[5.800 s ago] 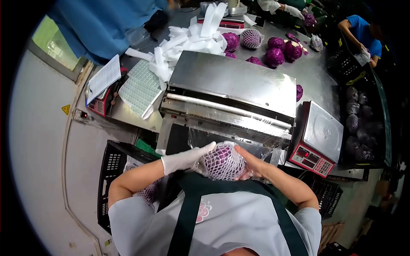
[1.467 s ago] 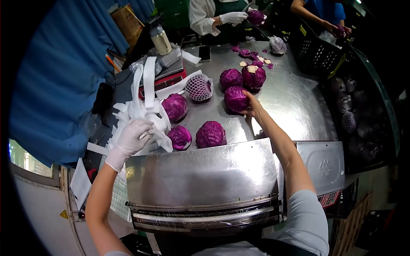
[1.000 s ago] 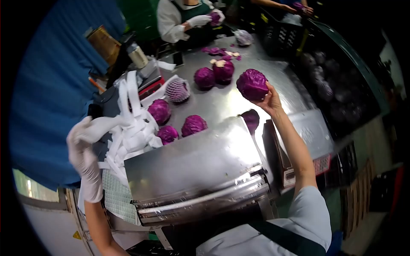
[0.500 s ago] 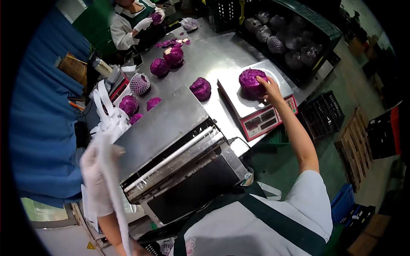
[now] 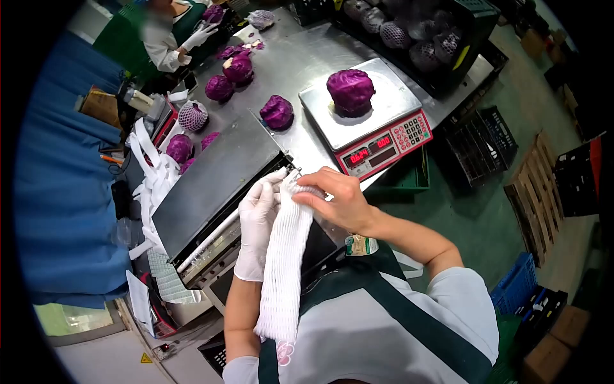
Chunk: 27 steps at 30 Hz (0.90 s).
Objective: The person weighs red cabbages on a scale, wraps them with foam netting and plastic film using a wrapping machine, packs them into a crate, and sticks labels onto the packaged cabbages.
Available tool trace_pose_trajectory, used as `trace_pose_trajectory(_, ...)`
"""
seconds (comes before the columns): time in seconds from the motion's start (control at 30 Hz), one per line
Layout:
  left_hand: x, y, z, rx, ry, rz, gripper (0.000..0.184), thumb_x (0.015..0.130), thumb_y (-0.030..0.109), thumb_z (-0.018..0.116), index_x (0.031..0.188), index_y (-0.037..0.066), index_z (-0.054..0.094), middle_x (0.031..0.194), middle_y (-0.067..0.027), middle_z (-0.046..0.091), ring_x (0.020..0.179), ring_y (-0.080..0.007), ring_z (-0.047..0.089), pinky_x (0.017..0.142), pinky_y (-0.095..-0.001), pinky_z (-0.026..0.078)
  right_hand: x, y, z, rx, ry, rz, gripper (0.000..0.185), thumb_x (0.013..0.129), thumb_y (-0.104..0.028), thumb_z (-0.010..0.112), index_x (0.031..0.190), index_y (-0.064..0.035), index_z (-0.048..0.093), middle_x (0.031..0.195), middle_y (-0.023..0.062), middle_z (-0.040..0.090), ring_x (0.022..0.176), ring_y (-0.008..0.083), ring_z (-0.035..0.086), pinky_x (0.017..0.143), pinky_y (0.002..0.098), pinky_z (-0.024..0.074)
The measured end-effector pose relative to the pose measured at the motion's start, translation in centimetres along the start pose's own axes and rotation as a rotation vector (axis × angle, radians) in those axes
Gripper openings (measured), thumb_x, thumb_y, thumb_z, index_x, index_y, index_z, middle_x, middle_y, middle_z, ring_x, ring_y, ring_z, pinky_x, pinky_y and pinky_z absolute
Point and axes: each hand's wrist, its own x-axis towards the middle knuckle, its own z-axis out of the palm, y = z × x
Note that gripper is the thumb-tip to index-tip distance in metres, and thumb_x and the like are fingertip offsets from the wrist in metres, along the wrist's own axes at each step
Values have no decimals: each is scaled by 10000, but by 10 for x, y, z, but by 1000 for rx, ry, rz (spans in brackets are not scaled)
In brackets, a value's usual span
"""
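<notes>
My gloved left hand (image 5: 257, 221) is closed on the upper end of a long white foam net sleeve (image 5: 283, 269), which hangs down in front of my apron. My bare right hand (image 5: 339, 197) pinches the same end from the other side, fingers at the sleeve's mouth. Beyond them a red cabbage (image 5: 350, 91) rests on the steel pan of a red-and-white digital scale (image 5: 384, 146) with lit red digits. Another red cabbage (image 5: 277, 112) sits on the steel table left of the scale. Directly under my hands is a wrapping machine (image 5: 211, 182) with a metal top plate.
A dark crate (image 5: 470, 77) at the back holds several wrapped cabbages. More cabbages (image 5: 219, 88) and a pile of foam sleeves (image 5: 153, 173) lie to the left. Across the table a co-worker (image 5: 169, 38) in white gloves handles a cabbage. A wooden pallet (image 5: 537, 198) lies on the right floor.
My right hand has let go of the cabbage on the scale and come back to the foam sleeve. My left hand has brought that sleeve from the left to the middle.
</notes>
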Motion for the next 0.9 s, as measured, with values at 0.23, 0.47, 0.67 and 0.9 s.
trace_pose_trajectory(0.23,1,-46,2,-56,-146,-159,414,782,85,668,1147,-23,506,971,-75,596,739,-99,561,650,-223,463,-26,32,3,17,213,210,186,683,-66,723,825,1,626,847,105,632,803,199,591,714,282,459)
trace_pose_trajectory(0.47,29,-58,26,129,-48,78,377,779,128,683,1107,18,536,1006,-33,586,931,-120,537,854,-280,411,-7,52,-34,398,209,553,177,750,-49,664,883,5,561,893,98,640,735,111,592,671,239,469)
trace_pose_trajectory(0.67,60,-58,60,70,-52,-32,224,789,85,679,967,-24,598,877,-48,634,791,-117,586,762,-271,480,-1,79,-55,510,300,616,211,776,-44,644,940,17,527,1060,110,609,901,146,569,791,269,455)
trace_pose_trajectory(0.9,87,-47,63,-117,-315,-129,307,777,132,682,1009,28,511,995,-55,573,932,-150,554,856,-290,428,8,113,-96,1137,408,798,187,926,-159,492,979,19,468,1044,147,583,896,162,583,791,312,492)
